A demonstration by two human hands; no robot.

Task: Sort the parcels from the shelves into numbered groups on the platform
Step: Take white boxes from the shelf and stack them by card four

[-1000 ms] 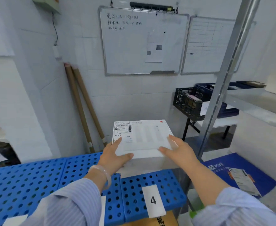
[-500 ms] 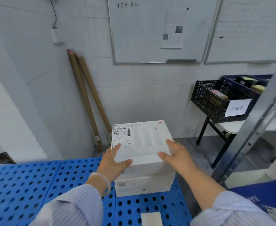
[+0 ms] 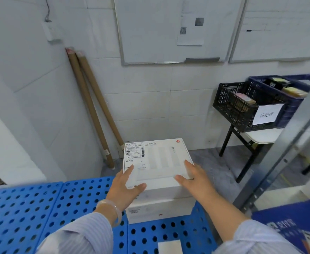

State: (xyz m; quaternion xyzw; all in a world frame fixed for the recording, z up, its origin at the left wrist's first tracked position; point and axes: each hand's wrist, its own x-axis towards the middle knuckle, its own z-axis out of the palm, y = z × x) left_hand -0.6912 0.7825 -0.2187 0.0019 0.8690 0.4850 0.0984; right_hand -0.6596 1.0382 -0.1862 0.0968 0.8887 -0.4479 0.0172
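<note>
Your two hands lay on a white parcel box (image 3: 159, 162) that sat squarely on top of a second white box (image 3: 161, 210) — the pair stacked at the far right corner of the blue perforated platform (image 3: 40, 208). Your left hand (image 3: 125, 186) rested against the top box's near left corner, fingers straight along its left edge and thumb stretched across the near edge, nothing curled round it. Your right hand (image 3: 194, 177) lay flat and relaxed on the near right part of the lid, fingers straight and slightly spread. A shipping label (image 3: 135, 153) with barcodes covered the lid's far left corner. A pale bangle (image 3: 114, 210) circled your left wrist. A white paper tag (image 3: 169, 247) lay on the platform just in front of the stack, cut off by the frame edge. Beyond the platform two cardboard tubes (image 3: 90, 107) leaned against the tiled wall; to the right a black crate (image 3: 242, 109) stood on a small table — near a grey metal shelf upright (image 3: 286, 149)
</note>
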